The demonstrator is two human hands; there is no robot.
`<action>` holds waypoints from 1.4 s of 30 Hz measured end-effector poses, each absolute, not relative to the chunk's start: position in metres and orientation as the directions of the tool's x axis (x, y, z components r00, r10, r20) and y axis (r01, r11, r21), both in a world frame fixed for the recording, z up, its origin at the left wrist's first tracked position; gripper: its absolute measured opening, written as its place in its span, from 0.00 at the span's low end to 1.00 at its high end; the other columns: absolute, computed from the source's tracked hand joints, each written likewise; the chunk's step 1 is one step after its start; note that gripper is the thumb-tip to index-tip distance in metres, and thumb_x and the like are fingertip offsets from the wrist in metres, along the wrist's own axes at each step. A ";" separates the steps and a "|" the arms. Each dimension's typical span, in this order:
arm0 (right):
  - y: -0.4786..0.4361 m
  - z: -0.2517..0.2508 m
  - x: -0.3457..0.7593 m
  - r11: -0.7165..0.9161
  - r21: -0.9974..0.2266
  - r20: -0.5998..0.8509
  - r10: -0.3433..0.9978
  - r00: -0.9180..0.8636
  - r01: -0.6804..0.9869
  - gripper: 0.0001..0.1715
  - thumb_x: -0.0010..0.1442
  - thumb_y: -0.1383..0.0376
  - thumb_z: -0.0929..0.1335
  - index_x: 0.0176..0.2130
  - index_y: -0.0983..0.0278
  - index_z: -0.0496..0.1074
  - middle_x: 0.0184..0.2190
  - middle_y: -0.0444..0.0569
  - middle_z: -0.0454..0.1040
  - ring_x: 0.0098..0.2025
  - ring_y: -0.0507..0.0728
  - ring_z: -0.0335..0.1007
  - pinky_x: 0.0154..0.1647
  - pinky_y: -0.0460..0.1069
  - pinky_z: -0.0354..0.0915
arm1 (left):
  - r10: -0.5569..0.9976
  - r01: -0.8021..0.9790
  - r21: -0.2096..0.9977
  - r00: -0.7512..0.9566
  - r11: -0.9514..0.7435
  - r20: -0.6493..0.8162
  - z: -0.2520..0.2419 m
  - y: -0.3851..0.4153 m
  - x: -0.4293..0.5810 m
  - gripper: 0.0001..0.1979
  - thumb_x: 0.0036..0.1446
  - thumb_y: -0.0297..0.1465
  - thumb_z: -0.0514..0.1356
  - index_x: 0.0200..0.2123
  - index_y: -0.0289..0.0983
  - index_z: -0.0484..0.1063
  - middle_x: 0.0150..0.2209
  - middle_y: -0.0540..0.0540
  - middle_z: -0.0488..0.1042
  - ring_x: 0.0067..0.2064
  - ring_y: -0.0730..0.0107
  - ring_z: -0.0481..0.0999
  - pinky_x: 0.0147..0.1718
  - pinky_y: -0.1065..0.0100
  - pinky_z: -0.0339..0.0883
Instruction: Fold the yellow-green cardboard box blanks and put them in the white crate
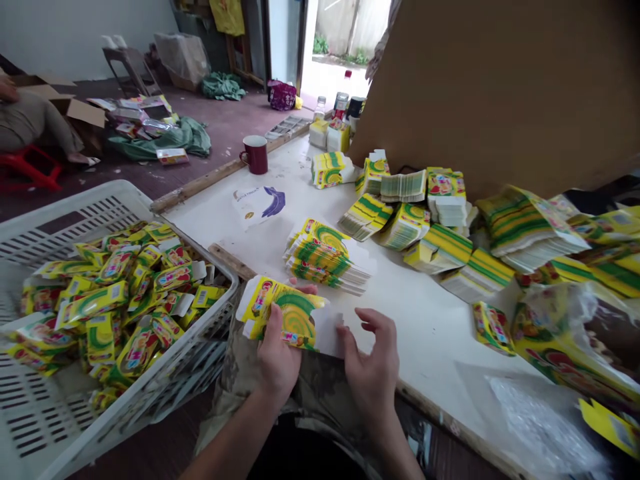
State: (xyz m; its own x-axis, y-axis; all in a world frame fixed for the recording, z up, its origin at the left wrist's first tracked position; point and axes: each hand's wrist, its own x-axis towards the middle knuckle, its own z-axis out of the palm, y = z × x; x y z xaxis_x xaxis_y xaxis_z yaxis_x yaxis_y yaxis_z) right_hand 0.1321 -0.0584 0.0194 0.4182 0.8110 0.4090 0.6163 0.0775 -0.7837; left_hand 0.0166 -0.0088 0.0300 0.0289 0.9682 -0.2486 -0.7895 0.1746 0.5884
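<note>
My left hand [280, 357] grips a yellow and green printed carton [295, 317], thumb on its front and fingers behind. The carton is held above my lap at the table edge, its white end flap [329, 330] pointing right. At that flap is my right hand [373, 357], thumb against the flap's edge and forefinger curled apart from it; its other fingers are partly hidden. Just beyond the carton, a stack of flat cartons [325, 253] lies fanned on the white table [425, 333].
On my left stands a white plastic basket [107, 193] with many small yellow boxes [135, 287]. More carton stacks [415, 220] line the table's far right, before a brown board [500, 87]. A maroon mug [256, 157] stands near the far edge. A person [35, 120] sits at far left.
</note>
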 end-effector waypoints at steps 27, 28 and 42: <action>-0.028 0.005 0.121 -0.049 -0.955 0.098 0.878 0.469 0.292 0.19 0.51 0.69 0.71 0.43 0.61 0.65 0.31 0.43 0.70 0.31 0.55 0.69 0.32 0.51 0.69 | 0.964 -0.498 0.857 -0.131 0.136 -0.230 -0.016 0.010 0.053 0.24 0.53 0.46 0.64 0.48 0.37 0.72 0.43 0.41 0.79 0.46 0.56 0.79 0.44 0.62 0.72; -0.027 0.005 0.124 -0.040 -0.962 0.098 0.874 0.476 0.272 0.19 0.51 0.69 0.72 0.42 0.61 0.65 0.31 0.43 0.70 0.31 0.55 0.69 0.31 0.50 0.69 | 0.966 -0.494 0.861 -0.140 0.120 -0.215 -0.012 0.011 0.051 0.26 0.53 0.45 0.65 0.52 0.38 0.70 0.47 0.40 0.77 0.49 0.55 0.78 0.46 0.62 0.72; -0.052 0.038 0.106 0.041 -0.992 0.023 0.990 0.138 -0.122 0.14 0.55 0.63 0.73 0.39 0.58 0.65 0.30 0.41 0.70 0.30 0.52 0.67 0.31 0.46 0.66 | 0.985 -0.689 0.704 0.119 0.171 -0.123 0.035 -0.010 0.022 0.26 0.51 0.55 0.61 0.40 0.39 0.75 0.39 0.42 0.76 0.46 0.53 0.76 0.47 0.56 0.71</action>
State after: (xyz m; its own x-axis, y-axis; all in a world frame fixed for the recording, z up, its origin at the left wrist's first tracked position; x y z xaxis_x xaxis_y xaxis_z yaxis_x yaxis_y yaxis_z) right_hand 0.1060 -0.0521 0.0381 0.1381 0.9901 0.0235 -0.1221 0.0405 -0.9917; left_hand 0.0221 -0.0102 0.0347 0.1190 0.9853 -0.1228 -0.6892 0.1710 0.7041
